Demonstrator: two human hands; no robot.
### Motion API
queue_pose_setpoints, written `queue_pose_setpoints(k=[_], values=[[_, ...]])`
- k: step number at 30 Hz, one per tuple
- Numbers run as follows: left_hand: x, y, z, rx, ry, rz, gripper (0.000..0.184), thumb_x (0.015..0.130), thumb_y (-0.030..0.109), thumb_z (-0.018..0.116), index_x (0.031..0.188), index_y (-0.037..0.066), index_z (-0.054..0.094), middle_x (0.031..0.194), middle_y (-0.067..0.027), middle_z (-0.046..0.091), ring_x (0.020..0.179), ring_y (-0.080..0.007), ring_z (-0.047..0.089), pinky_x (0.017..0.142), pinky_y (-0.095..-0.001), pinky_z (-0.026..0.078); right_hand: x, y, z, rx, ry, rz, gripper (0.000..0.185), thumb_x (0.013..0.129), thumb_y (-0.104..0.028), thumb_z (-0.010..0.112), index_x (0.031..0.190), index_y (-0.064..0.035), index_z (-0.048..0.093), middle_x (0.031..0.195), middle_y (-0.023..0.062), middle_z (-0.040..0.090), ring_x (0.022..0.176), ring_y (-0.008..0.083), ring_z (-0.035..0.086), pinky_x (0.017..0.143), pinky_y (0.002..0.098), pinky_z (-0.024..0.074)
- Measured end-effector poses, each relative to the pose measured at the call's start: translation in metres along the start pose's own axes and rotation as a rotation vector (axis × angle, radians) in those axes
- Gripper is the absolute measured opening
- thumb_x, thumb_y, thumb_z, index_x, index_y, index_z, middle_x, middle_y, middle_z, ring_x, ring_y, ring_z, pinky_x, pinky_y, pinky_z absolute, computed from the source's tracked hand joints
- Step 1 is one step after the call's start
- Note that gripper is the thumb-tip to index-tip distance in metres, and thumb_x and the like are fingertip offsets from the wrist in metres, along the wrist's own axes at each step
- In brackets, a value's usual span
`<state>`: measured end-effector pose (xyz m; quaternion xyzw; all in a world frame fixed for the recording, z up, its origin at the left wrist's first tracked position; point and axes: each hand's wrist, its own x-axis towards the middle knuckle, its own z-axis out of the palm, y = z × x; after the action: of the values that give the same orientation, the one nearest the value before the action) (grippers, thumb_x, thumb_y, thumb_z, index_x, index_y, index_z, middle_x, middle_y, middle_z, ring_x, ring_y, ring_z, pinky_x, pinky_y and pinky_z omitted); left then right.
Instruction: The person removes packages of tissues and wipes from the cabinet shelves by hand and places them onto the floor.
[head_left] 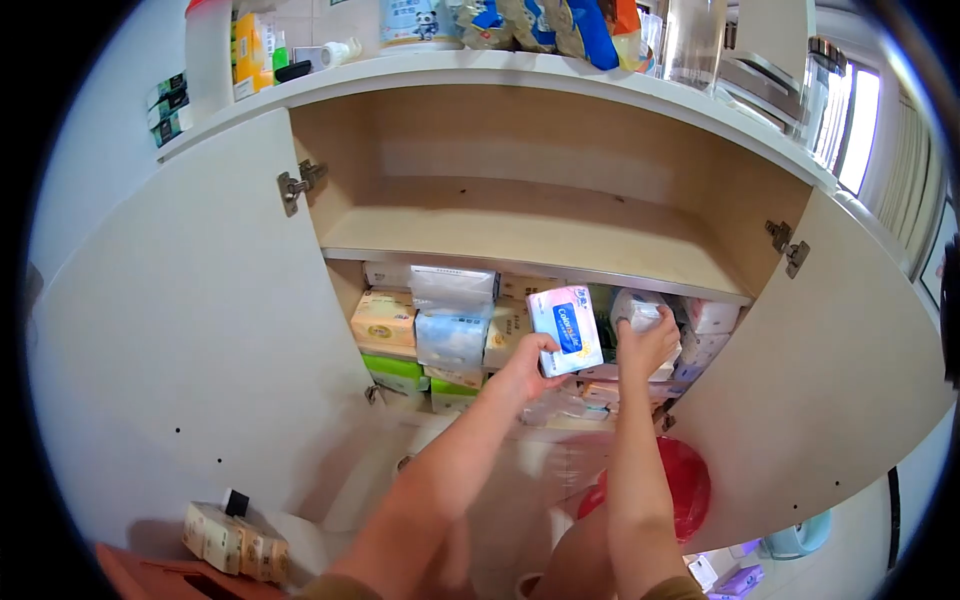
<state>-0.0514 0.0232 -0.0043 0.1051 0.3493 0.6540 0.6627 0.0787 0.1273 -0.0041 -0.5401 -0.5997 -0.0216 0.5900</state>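
My left hand is closed on the lower left edge of a pink and white tissue pack with a blue label, held tilted in front of the lower shelf. To its right, my right hand reaches into that shelf, its fingers curled round a white plastic-wrapped pack. Around both hands are stacked tissue packs: a tan one at the left, a light blue one beside it, and white ones at the right. Green packs lie at the lower left.
Two cabinet doors, left and right, stand swung outward. An upper shelf board spans above the packs. A red basin sits on the floor below. Bags and bottles line the countertop; several packs stand at lower left.
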Motion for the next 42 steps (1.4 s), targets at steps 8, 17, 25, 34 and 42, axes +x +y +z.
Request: queue_pose_setpoints(k=[8, 17, 25, 34, 42], values=[[-0.036, 0.005, 0.005, -0.124, -0.034, 0.135, 0.041, 0.070, 0.023, 0.060, 0.106, 0.012, 0.043, 0.099, -0.0046, 0.051, 0.095, -0.0214, 0.047, 0.083, -0.0380, 0.034, -0.009, -0.028, -0.035, 0.860, -0.286, 0.535, 0.050, 0.063, -0.011, 0.057, 0.106, -0.0041, 0.033, 0.100, 0.0124, 0.041, 0.082, 0.0190, 0.046, 0.066, 0.0267, 0.0406], [-0.143, 0.013, -0.055, -0.092, 0.172, 0.469, 0.037, 0.071, 0.016, 0.060, 0.103, 0.010, 0.043, 0.099, -0.0048, 0.051, 0.090, -0.0186, 0.050, 0.074, -0.0338, 0.042, -0.074, -0.084, -0.037, 1.275, -1.035, 0.907, 0.040, 0.068, -0.032, 0.047, 0.104, -0.0152, 0.042, 0.101, 0.0033, 0.050, 0.093, 0.0191, 0.047, 0.074, 0.0361, 0.0368], [-0.283, -0.018, -0.157, -0.341, 0.026, 0.757, 0.043, 0.075, 0.031, 0.051, 0.111, 0.009, 0.039, 0.109, -0.0060, 0.047, 0.104, -0.0216, 0.041, 0.090, -0.0415, 0.027, -0.167, -0.166, -0.063, 1.293, -1.585, 0.793, 0.047, 0.068, -0.022, 0.045, 0.112, -0.0112, 0.033, 0.104, 0.0054, 0.046, 0.093, 0.0205, 0.047, 0.078, 0.0403, 0.0373], [-0.389, -0.073, -0.241, -0.818, 0.580, 1.103, 0.040, 0.070, 0.044, 0.048, 0.103, 0.021, 0.046, 0.103, 0.0018, 0.049, 0.094, -0.0178, 0.045, 0.077, -0.0307, 0.032, -0.257, -0.264, -0.129, 1.164, -2.080, 0.345, 0.052, 0.067, -0.019, 0.048, 0.114, -0.0043, 0.031, 0.099, 0.0107, 0.045, 0.087, 0.0180, 0.046, 0.072, 0.0290, 0.0390], [-0.389, -0.070, -0.388, -0.835, 0.946, 1.568, 0.039, 0.077, 0.038, 0.049, 0.102, 0.008, 0.045, 0.095, -0.0037, 0.053, 0.087, -0.0171, 0.051, 0.076, -0.0307, 0.041, -0.358, -0.322, -0.152, 0.865, -2.375, 0.291, 0.045, 0.068, -0.028, 0.048, 0.108, -0.0104, 0.038, 0.094, 0.0055, 0.048, 0.084, 0.0168, 0.047, 0.067, 0.0334, 0.0380]])
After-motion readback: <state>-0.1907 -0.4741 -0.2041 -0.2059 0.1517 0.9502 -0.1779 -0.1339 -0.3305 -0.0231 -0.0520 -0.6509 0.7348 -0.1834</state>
